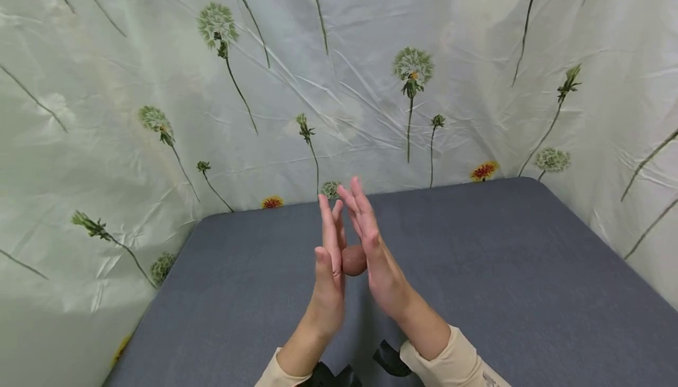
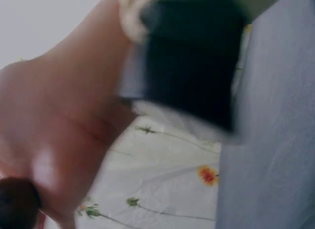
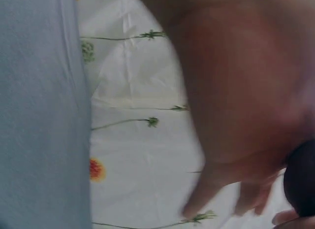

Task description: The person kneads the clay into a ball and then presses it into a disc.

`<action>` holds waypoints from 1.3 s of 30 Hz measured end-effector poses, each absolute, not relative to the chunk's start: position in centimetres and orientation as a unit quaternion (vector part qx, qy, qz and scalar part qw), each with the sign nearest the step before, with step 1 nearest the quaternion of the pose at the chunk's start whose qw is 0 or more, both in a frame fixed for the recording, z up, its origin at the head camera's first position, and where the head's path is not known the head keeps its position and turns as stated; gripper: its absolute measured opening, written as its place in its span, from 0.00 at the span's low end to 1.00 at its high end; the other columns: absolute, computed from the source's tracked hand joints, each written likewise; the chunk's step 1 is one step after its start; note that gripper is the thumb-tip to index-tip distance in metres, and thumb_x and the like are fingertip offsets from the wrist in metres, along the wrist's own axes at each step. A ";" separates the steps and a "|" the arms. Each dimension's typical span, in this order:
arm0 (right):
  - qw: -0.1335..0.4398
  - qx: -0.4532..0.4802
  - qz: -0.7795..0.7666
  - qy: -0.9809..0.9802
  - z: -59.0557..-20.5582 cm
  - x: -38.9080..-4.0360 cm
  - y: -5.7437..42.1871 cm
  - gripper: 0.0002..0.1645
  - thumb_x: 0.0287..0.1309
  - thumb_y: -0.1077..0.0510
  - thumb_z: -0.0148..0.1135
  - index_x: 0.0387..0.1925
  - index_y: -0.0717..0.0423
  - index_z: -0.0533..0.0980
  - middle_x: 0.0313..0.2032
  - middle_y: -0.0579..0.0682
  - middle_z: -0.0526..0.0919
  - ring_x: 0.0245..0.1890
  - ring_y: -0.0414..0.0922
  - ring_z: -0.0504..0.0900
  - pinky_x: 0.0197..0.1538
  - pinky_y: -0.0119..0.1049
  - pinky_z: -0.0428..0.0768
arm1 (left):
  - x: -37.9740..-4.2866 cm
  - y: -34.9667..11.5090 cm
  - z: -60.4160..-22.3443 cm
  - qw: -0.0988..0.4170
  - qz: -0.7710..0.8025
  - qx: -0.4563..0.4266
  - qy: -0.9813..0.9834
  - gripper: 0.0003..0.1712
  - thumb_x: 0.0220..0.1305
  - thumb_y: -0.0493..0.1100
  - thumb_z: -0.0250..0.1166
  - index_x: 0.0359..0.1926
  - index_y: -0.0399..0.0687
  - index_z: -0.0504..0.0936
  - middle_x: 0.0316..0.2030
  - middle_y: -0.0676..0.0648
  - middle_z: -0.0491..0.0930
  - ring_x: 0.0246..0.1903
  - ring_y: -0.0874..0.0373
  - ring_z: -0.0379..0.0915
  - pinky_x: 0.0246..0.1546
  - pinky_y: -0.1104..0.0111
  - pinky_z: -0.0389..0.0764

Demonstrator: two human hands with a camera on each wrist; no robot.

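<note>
Between two upright, facing palms sits a small brown ball (image 1: pixel 354 260), smooth and roughly round. My left hand (image 1: pixel 329 269) presses it from the left with fingers straight and pointing up, the thumb apart. From the other side my right hand (image 1: pixel 380 260) leans in, its fingers straight and tilted left near the left fingertips. In the left wrist view the ball (image 2: pixel 17 203) shows dark at the lower left corner, against a blurred palm. The right wrist view has the ball (image 3: pixel 301 177) at its right edge, below a blurred hand.
Beneath the hands stretches a dark grey padded surface (image 1: pixel 254 293). Behind it hangs a pale curtain (image 1: pixel 349 99) printed with dandelions and stems. Black straps (image 1: pixel 391 359) show by the wrists, near cream sleeves (image 1: pixel 450 360).
</note>
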State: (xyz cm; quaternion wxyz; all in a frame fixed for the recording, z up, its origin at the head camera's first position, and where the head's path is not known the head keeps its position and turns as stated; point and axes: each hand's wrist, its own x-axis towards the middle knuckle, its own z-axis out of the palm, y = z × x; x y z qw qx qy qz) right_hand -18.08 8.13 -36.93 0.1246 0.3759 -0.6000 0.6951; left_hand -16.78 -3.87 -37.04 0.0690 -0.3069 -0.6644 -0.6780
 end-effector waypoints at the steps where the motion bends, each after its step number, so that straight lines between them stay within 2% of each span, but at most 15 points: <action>1: 0.110 0.377 0.698 -0.599 -37.1 -18.1 7.9 0.46 0.82 0.26 0.21 0.89 0.39 0.35 0.87 0.54 0.46 0.88 0.56 0.41 0.82 0.72 0.37 | -16.8 -4.0 -36.9 0.081 -0.676 -0.304 -0.667 0.52 0.75 0.81 0.19 0.84 0.61 0.16 0.87 0.48 0.24 0.87 0.45 0.16 0.79 0.31 0.24; 6: 0.060 0.384 0.708 -0.590 -38.0 -17.2 6.2 0.44 0.83 0.27 0.20 0.88 0.37 0.33 0.88 0.52 0.40 0.89 0.53 0.36 0.82 0.71 0.36 | -17.6 -5.5 -36.3 0.121 -0.675 -0.264 -0.678 0.55 0.73 0.85 0.22 0.85 0.62 0.18 0.88 0.49 0.28 0.87 0.46 0.20 0.81 0.34 0.24; 11: 0.064 0.380 0.725 -0.571 -37.9 -16.8 6.1 0.45 0.82 0.26 0.20 0.89 0.38 0.34 0.88 0.52 0.40 0.88 0.55 0.36 0.80 0.74 0.35 | -18.4 -5.5 -36.9 0.118 -0.675 -0.234 -0.689 0.57 0.70 0.87 0.24 0.86 0.64 0.20 0.88 0.50 0.30 0.88 0.45 0.23 0.81 0.33 0.27; 15: 0.071 0.382 0.732 -0.559 -37.5 -16.8 6.6 0.47 0.81 0.25 0.20 0.89 0.41 0.34 0.88 0.55 0.42 0.88 0.58 0.36 0.79 0.76 0.33 | -18.6 -4.7 -37.5 0.104 -0.686 -0.231 -0.682 0.57 0.71 0.87 0.24 0.86 0.64 0.22 0.88 0.53 0.25 0.88 0.46 0.23 0.81 0.34 0.27; 20: 0.074 0.382 0.729 -0.563 -37.6 -17.1 6.6 0.48 0.81 0.25 0.19 0.89 0.43 0.35 0.87 0.57 0.44 0.88 0.58 0.38 0.80 0.74 0.34 | -18.3 -4.3 -37.8 0.120 -0.680 -0.242 -0.681 0.55 0.74 0.84 0.22 0.86 0.61 0.22 0.87 0.54 0.21 0.87 0.46 0.21 0.82 0.36 0.26; 27: 0.060 0.379 0.736 -0.558 -38.1 -16.9 5.5 0.46 0.82 0.27 0.19 0.89 0.42 0.34 0.88 0.57 0.41 0.88 0.56 0.38 0.80 0.74 0.35 | -18.2 -5.0 -37.2 0.152 -0.658 -0.240 -0.697 0.55 0.72 0.86 0.22 0.86 0.64 0.23 0.88 0.52 0.29 0.88 0.48 0.25 0.82 0.34 0.31; 30: 0.080 0.391 0.718 -0.570 -38.1 -16.2 5.2 0.43 0.84 0.29 0.20 0.89 0.41 0.35 0.88 0.54 0.40 0.88 0.54 0.38 0.79 0.77 0.36 | -18.4 -5.3 -37.1 0.138 -0.679 -0.230 -0.683 0.57 0.71 0.87 0.24 0.86 0.65 0.23 0.88 0.51 0.31 0.88 0.47 0.26 0.81 0.33 0.33; 34: 0.121 0.400 0.703 -0.575 -37.4 -16.0 5.9 0.42 0.85 0.31 0.22 0.89 0.41 0.37 0.88 0.50 0.42 0.88 0.52 0.40 0.76 0.79 0.36 | -18.3 -4.8 -37.4 0.098 -0.699 -0.231 -0.670 0.54 0.74 0.84 0.24 0.86 0.65 0.22 0.88 0.52 0.28 0.88 0.47 0.23 0.82 0.34 0.31; 39: 0.131 0.375 0.703 -0.590 -37.0 -17.2 7.2 0.44 0.83 0.28 0.22 0.89 0.41 0.37 0.88 0.52 0.44 0.88 0.56 0.41 0.81 0.73 0.38 | -17.1 -3.8 -37.3 0.102 -0.673 -0.275 -0.679 0.49 0.77 0.80 0.20 0.86 0.63 0.21 0.88 0.52 0.27 0.87 0.47 0.20 0.82 0.36 0.28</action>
